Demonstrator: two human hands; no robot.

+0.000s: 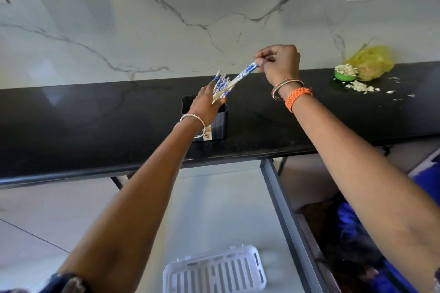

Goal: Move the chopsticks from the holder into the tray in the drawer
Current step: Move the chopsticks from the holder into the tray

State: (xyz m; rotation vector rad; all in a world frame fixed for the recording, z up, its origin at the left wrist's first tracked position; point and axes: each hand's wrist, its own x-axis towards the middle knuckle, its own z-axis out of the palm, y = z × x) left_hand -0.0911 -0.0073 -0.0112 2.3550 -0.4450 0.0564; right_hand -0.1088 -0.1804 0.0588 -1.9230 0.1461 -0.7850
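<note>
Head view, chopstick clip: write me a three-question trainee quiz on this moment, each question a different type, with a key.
1. True or false: the white tray in the open drawer already holds chopsticks.
2. Multiple choice: the right hand is A) resting flat on the counter, B) pinching the top end of one chopstick, C) holding the green bowl.
3. Short answer: what does the left hand grip, and above which thing?

Key
1. False; the tray shows no chopsticks.
2. B.
3. The bundle of blue-and-white chopsticks, above the dark holder on the counter.
</note>
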